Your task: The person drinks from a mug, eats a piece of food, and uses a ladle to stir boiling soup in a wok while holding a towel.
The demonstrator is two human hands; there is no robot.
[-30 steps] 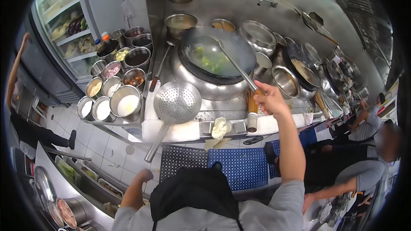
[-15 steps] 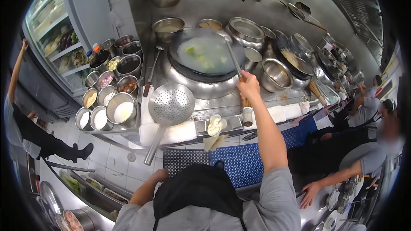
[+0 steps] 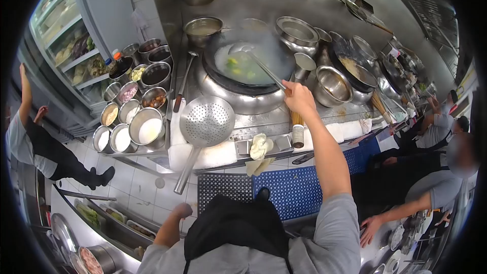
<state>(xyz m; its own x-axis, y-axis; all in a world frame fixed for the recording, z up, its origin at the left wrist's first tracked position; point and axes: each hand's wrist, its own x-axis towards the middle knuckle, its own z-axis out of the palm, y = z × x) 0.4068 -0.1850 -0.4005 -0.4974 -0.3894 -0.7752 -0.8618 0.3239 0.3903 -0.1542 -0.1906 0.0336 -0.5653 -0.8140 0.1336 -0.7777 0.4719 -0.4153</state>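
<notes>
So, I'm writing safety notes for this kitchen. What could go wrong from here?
Steam rising from the wok might scald the right hand, which grips the ladle. A quick stir could splash the cloudy liquid. The perforated skimmer has its handle jutting past the edge of the counter, so someone might knock it.

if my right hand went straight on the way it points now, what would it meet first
Leaving aside the ladle it grips, your right hand would probably meet the near rim of the wok first, though depth is unclear.
</notes>
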